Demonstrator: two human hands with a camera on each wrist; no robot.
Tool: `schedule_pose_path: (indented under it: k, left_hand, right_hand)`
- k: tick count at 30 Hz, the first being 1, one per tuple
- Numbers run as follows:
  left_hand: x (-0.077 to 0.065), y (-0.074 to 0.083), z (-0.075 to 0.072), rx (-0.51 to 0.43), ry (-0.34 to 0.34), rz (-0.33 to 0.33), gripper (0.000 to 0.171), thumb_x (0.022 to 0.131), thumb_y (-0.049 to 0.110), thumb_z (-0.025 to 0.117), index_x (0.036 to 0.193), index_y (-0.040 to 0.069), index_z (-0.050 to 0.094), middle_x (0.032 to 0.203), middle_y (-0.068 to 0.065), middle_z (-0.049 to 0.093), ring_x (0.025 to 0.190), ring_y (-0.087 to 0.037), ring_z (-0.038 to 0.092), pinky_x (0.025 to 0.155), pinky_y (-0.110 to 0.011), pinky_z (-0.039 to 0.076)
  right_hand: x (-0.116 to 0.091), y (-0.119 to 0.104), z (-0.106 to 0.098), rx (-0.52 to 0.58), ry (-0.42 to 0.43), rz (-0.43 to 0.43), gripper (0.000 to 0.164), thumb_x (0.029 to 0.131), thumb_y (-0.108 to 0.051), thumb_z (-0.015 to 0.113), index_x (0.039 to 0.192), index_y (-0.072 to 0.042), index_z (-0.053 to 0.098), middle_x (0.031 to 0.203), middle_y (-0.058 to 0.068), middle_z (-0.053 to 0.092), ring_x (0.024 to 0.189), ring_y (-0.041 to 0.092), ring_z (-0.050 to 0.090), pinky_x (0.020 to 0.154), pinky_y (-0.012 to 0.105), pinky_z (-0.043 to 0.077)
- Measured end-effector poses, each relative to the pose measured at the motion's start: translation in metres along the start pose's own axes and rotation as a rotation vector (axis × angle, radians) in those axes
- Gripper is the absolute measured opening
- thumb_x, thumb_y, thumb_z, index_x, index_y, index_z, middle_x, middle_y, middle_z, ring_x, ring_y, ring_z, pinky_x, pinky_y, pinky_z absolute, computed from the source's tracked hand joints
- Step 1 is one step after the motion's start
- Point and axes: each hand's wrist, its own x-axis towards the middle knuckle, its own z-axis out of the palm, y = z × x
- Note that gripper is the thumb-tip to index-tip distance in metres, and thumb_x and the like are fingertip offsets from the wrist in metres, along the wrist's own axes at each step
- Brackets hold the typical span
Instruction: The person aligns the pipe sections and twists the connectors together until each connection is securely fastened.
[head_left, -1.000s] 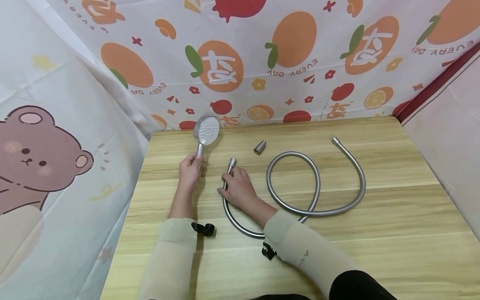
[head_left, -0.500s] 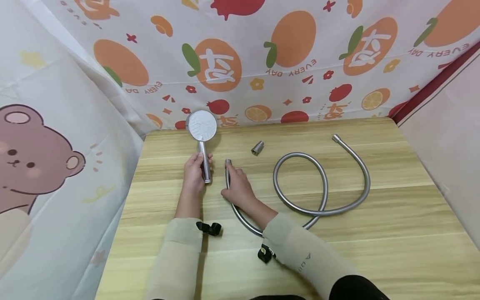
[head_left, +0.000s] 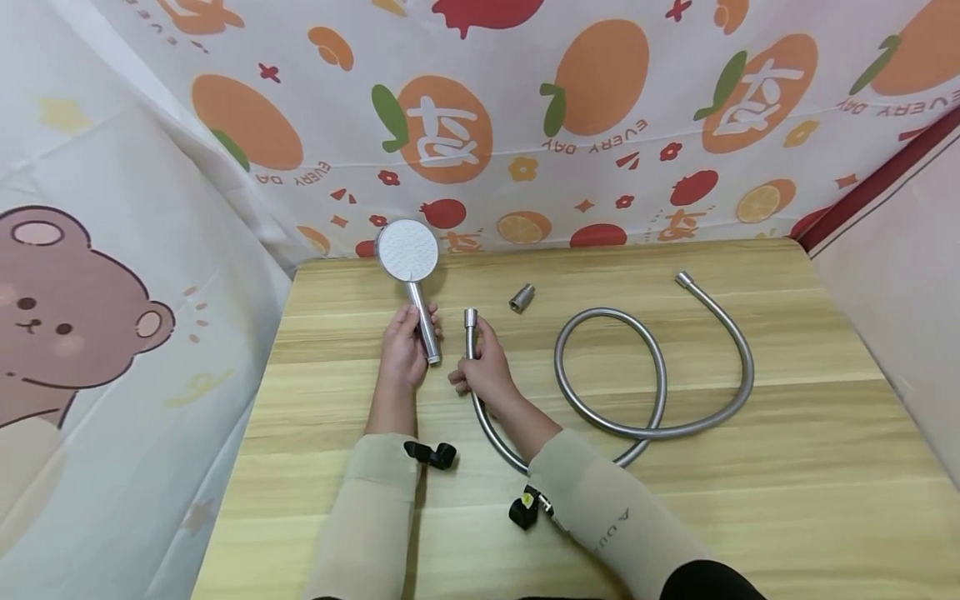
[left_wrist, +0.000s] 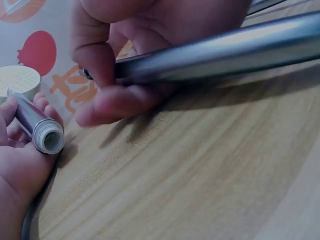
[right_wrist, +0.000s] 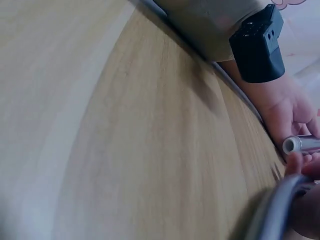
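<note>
My left hand [head_left: 403,352] holds a chrome shower head [head_left: 408,252] by its handle, the white spray face turned up. The threaded end of the handle [left_wrist: 49,137] points toward me in the left wrist view. Just to the right, my right hand [head_left: 489,367] grips a silver metal shower hose [head_left: 495,442] a little below its end fitting [head_left: 470,317]. The handle's end and the hose fitting are apart. From the right hand the hose runs under the right forearm, makes a loop and ends in a second fitting [head_left: 684,279] at the far right.
A small metal connector [head_left: 522,297] lies on the wooden table [head_left: 787,500] behind the hands. Printed cloth [head_left: 330,125] hangs along the table's back edge, and another sheet with a bear [head_left: 82,308] hangs on the left. Small black cameras [head_left: 431,455] sit at both wrists.
The shower head has turned face up, and its handle end has swung right toward the hose. The right hand has tilted the hose end upright and changed its finger position on it.
</note>
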Motion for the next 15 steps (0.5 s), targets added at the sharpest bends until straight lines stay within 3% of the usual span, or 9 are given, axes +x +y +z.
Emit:
schedule_pose_path:
  k: [5,8,12,15]
  left_hand:
    - [0.0036,-0.0046,-0.0017,-0.004,-0.008,-0.015,0.050,0.105,0.020,0.043,0.145,-0.006,0.029,0.110,-0.011,0.061,0.092,-0.018,0.055,0.070,-0.025,0.053]
    - [0.0043,-0.0060,-0.0013,0.003,-0.021,-0.010,0.052,0.104,0.021,0.044,0.146,-0.006,0.027,0.111,-0.011,0.060,0.092,-0.017,0.054,0.071,-0.025,0.052]
    - [0.0052,-0.0071,-0.0024,0.008,-0.053,0.016,0.053,0.104,0.019,0.045,0.145,-0.008,0.027,0.111,-0.011,0.060,0.093,-0.018,0.054,0.075,-0.028,0.052]
    - [0.0063,-0.0069,-0.0055,0.004,-0.075,0.038,0.052,0.103,0.016,0.047,0.145,-0.007,0.028,0.111,-0.011,0.063,0.095,-0.019,0.056,0.079,-0.030,0.053]
  right_hand:
    - [0.0011,0.0015,-0.0025,0.022,0.036,-0.005,0.084,0.081,0.013,0.045,0.146,-0.041,0.041,0.073,0.004,0.049,0.042,0.012,0.048,0.034,0.020,0.035]
    - [0.0014,0.0025,-0.0042,-0.052,0.059,-0.046,0.077,0.083,0.007,0.047,0.144,-0.041,0.045,0.065,0.000,0.047,0.043,0.010,0.043,0.035,0.019,0.033]
    - [0.0014,0.0046,-0.0067,-0.192,0.086,-0.109,0.056,0.093,-0.013,0.056,0.142,-0.040,0.049,0.062,-0.005,0.045,0.048,0.009,0.040,0.041,0.018,0.033]
    - [0.0005,0.0043,-0.0084,-0.218,0.059,-0.121,0.046,0.099,-0.026,0.055,0.143,-0.037,0.048,0.061,-0.004,0.046,0.046,0.010,0.040,0.039,0.020,0.034]
